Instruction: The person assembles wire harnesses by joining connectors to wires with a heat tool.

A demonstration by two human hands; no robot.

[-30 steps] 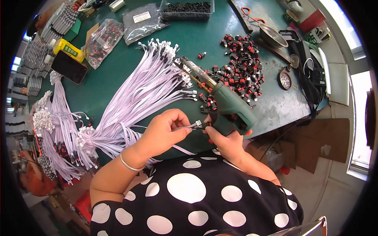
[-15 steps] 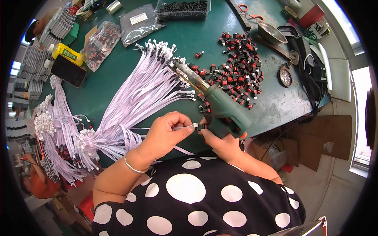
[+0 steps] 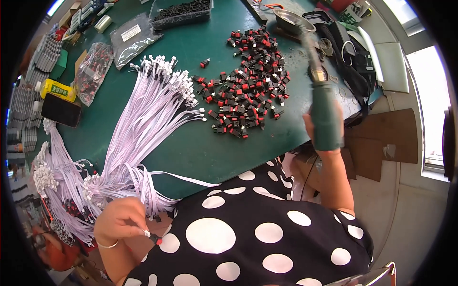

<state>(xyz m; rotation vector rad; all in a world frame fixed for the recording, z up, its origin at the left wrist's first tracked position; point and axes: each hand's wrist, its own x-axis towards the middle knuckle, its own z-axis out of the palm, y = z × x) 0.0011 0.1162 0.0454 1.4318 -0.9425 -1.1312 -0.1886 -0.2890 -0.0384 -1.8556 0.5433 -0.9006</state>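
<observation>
My left hand [image 3: 119,221] is at the lower left, near the front of my dress. Its thumb and fingers pinch a white connector with a small black-and-red switch [image 3: 154,238] at its end. Out to the right, my right hand [image 3: 309,126] is wrapped round a green-handled tool [image 3: 327,117] with a long metal barrel pointing away from me. Motion blurs the barrel, so its tip is unclear. A large bundle of pale ribbon cables [image 3: 138,119] with white connectors lies left of centre. Many loose black-and-red switches [image 3: 253,81] are heaped at the centre.
More tied cable bundles [image 3: 67,176] lie at the left. Behind them are a phone [image 3: 61,110], a yellow bottle [image 3: 58,89] and plastic bags [image 3: 136,40]. A clear tub of black parts [image 3: 179,14] and a metal bowl [image 3: 293,20] are at the back.
My hands have moved apart. The left went down and left with the connector and switch; the right swung the green tool up and right. The whole view has shifted.
</observation>
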